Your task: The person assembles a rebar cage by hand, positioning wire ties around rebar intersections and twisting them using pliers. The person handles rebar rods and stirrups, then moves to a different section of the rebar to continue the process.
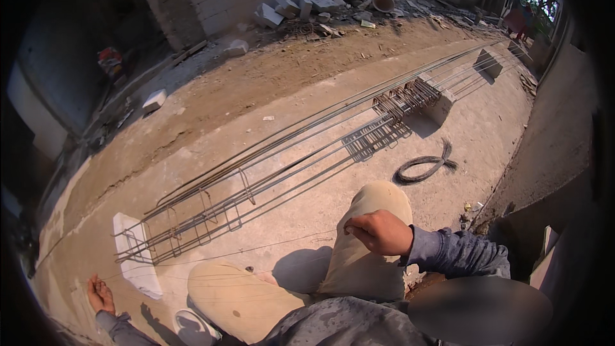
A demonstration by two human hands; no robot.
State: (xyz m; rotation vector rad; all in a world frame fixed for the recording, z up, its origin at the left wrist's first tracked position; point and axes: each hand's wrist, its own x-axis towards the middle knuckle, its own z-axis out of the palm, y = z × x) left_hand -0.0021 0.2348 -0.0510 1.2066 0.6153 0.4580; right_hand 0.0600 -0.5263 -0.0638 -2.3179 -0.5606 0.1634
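A thin wire [256, 248] runs slack across the space in front of my knees, between my two hands. At its right end my right hand [382, 232] is closed above my right knee, fingertips pinched on the wire. Out at the far left my left hand [100, 295] is low near the ground, its fingers curled where the wire reaches them. Beyond the wire lie long steel reinforcing bars [282, 170], with several bent stirrups [206, 208] around their near-left end. That end rests on a pale block [136, 263], close to my left hand.
A bundle of rusty stirrups [407, 97] hangs on the bars beside a concrete block [442, 107]. A dark coil of tie wire [424, 168] lies on the concrete floor. Another block [488, 64] supports the far bars. Broken white blocks [269, 16] and rubble line the back wall.
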